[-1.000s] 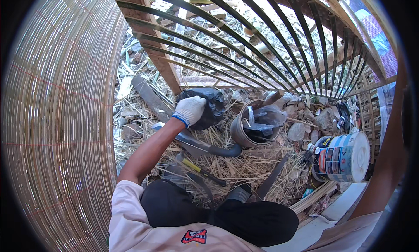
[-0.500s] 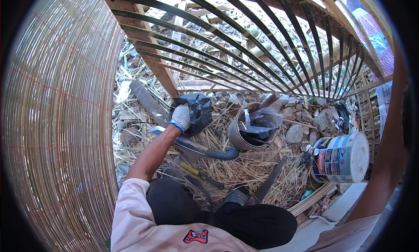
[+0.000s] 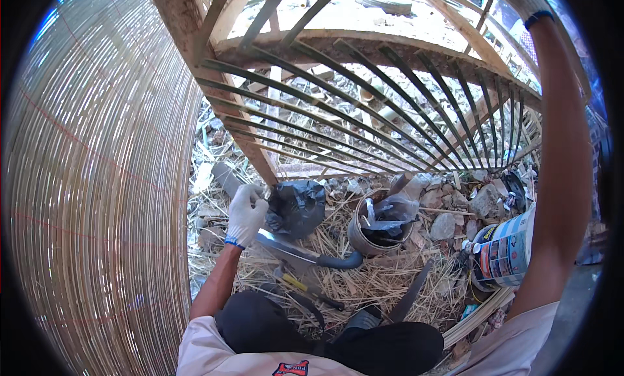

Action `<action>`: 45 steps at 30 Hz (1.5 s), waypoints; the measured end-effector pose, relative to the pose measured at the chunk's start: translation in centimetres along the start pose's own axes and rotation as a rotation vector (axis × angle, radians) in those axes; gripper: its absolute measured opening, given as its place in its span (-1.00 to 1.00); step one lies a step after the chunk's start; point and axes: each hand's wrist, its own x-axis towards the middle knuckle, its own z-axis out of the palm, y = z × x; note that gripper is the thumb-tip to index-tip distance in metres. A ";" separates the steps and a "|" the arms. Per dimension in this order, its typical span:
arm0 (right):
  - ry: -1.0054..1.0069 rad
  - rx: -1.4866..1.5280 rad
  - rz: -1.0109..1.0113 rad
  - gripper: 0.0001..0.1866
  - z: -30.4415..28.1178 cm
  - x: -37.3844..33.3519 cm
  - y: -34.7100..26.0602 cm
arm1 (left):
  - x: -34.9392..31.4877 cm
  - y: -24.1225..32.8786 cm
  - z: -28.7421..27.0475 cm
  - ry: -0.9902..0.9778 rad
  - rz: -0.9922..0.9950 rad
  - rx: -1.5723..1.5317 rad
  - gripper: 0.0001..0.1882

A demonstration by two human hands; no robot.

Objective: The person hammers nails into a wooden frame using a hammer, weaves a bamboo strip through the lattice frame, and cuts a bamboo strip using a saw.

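Note:
My left hand (image 3: 246, 214), in a white knitted glove with a blue cuff, is beside a black plastic bag (image 3: 300, 209) on the ground. Its thumb and fingertips come together in a pinch; whatever is between them is too small to make out. My right hand (image 3: 523, 0), gloved the same way, is raised at the top right by a wooden beam, and the picture's edge cuts off its fingers. In front of me stands a wooden frame (image 3: 244, 138) with thin green-brown slats (image 3: 325, 106) fanned across it.
A tool with a curved grey handle (image 3: 341, 261), a yellow-and-black-handled tool (image 3: 296, 283) and a saw-like blade (image 3: 411, 291) lie on straw. Beyond are a bucket (image 3: 355, 236) holding plastic bags and stones (image 3: 443, 226). A paint pail (image 3: 506, 252) lies right, a slatted blind (image 3: 97, 194) hangs left.
My left hand has come out of the black bag and moved left of it, fingers pinched. My right arm has swung into fuller view, its gloved hand now showing. The view has tilted upward.

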 end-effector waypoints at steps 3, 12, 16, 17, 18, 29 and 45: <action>0.104 -0.158 0.016 0.00 -0.3 0.6 -0.9 | 0.2 4.1 -4.4 0.141 0.095 -0.224 -0.91; 0.060 -0.084 0.132 0.03 -1.4 0.5 -0.4 | 2.2 16.9 -11.3 0.185 0.256 -0.290 -0.92; 0.072 -0.151 0.111 0.06 -0.9 1.2 0.0 | 4.3 21.5 -11.6 0.235 0.387 -0.293 -0.89; 0.080 -0.151 0.114 0.06 -0.8 1.3 0.1 | 4.8 22.7 -11.6 0.210 0.442 -0.336 -0.89; 0.076 -0.150 0.107 0.08 -0.6 1.3 0.3 | 5.3 24.0 -11.5 0.190 0.462 -0.371 -0.88; 0.017 -0.116 0.098 0.11 -1.6 1.0 0.9 | 9.7 37.8 -8.5 0.215 0.714 -0.142 -0.86; 0.069 -0.126 0.061 0.11 -0.5 1.7 1.7 | 13.1 38.6 -5.7 0.563 0.915 -0.531 -0.74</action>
